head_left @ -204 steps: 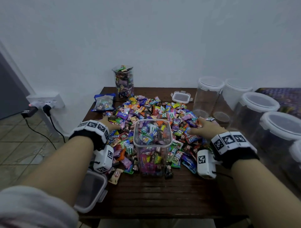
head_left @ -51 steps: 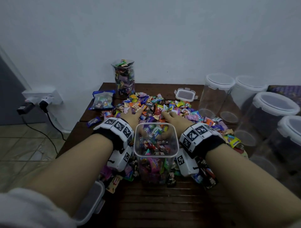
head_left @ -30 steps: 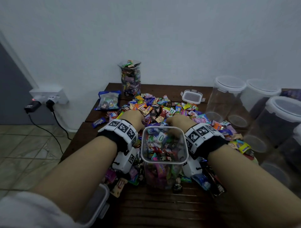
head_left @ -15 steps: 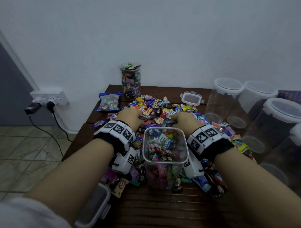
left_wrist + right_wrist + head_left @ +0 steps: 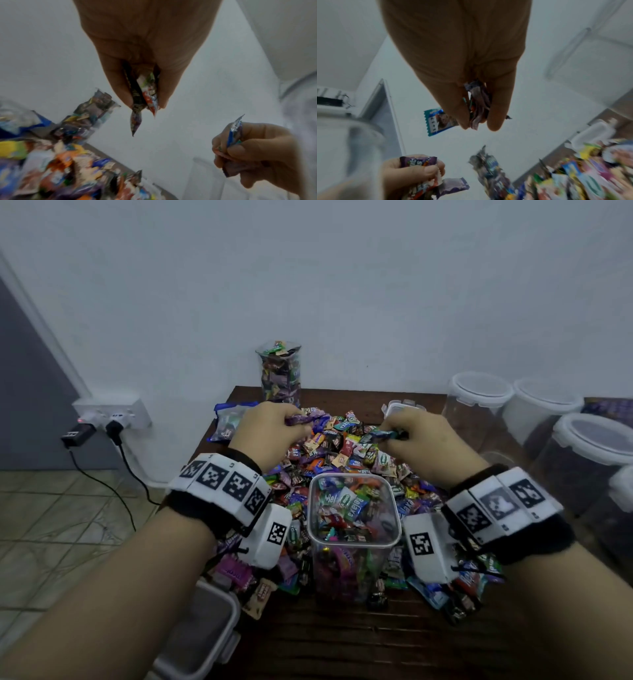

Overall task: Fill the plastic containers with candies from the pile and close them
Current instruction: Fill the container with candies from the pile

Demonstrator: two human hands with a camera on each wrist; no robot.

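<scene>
A square clear container, lidless and nearly full of candies, stands at the near edge of the candy pile on the dark wooden table. My left hand hovers over the pile's far left, gripping several wrapped candies. My right hand hovers over the pile's far right, also gripping several candies. Each hand shows in the other wrist view, left hand and right hand, both clutching wrappers.
A tall filled container stands at the back by the wall, a blue candy bag left of the pile. A small lid lies at the back, another lid at the near left edge. Several empty lidded tubs crowd the right.
Both hands have risen from the pile just behind the container, each lifting a fistful of candies. The head view has tilted slightly.
</scene>
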